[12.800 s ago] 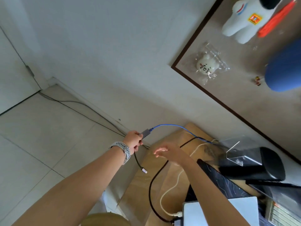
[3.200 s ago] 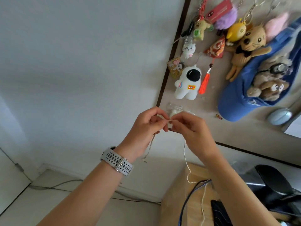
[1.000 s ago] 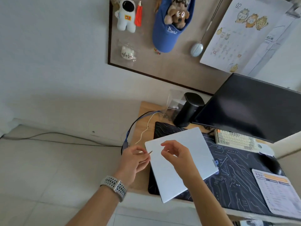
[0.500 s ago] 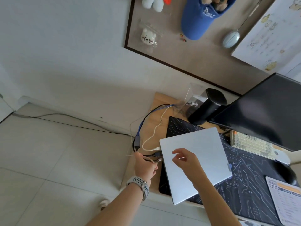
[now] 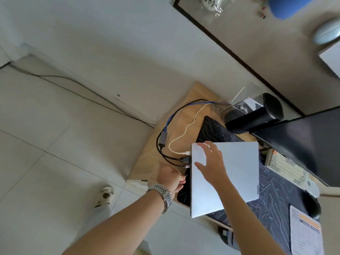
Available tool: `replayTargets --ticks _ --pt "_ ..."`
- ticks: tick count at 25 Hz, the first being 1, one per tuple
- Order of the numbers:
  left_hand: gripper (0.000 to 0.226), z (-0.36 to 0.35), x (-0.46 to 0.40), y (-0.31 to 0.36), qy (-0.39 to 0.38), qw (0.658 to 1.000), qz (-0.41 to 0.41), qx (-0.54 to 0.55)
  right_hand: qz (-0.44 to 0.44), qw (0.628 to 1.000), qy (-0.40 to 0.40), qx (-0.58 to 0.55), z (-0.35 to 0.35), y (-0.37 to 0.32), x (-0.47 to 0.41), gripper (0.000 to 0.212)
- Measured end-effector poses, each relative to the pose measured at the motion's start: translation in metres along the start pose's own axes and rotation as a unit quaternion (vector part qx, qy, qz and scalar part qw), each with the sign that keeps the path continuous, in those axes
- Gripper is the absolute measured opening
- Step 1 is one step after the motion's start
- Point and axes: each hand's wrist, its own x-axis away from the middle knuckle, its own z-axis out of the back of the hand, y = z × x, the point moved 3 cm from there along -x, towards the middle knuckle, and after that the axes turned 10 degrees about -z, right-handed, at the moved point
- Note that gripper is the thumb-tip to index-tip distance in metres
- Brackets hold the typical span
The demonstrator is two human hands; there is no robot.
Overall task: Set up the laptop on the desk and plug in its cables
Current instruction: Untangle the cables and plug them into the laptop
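On the dark desk mat (image 5: 276,190), as seen from the head camera, the closed silver laptop (image 5: 237,173) is laid flat with its near corner jutting past the edge of the wooden desk (image 5: 147,162). Along its left side three plugs are seated: a white cable (image 5: 184,135) and two black cables (image 5: 173,159), one of which is run through a small grey adapter (image 5: 162,138). The right hand (image 5: 211,162) is held over the lid with fingers spread, holding nothing. The left hand (image 5: 171,178) is placed just beside the lowest plug, and something thin and pale appears to be pinched in its curled fingers, though what it is cannot be told. The plugging is judged nearly finished. If the laptop is slid or its lid lifted carelessly, the seated plugs could be strained or pulled loose, and the overhanging corner could be tipped off the desk.
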Motion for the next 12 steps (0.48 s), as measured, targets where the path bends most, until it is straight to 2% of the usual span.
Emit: replayTargets --ticks 6,12 --pt "0.009 -0.004 -0.010 0.001 -0.045 0.997 0.033 0.046 0.028 0.999 -0.005 0.035 -0.008 0.011 -0.015 0.072" --pt "0.012 -0.002 -0.019 -0.003 -0.035 0.997 0.039 0.060 0.045 0.998 0.012 0.031 -0.013 0.012 -0.019 0.071"
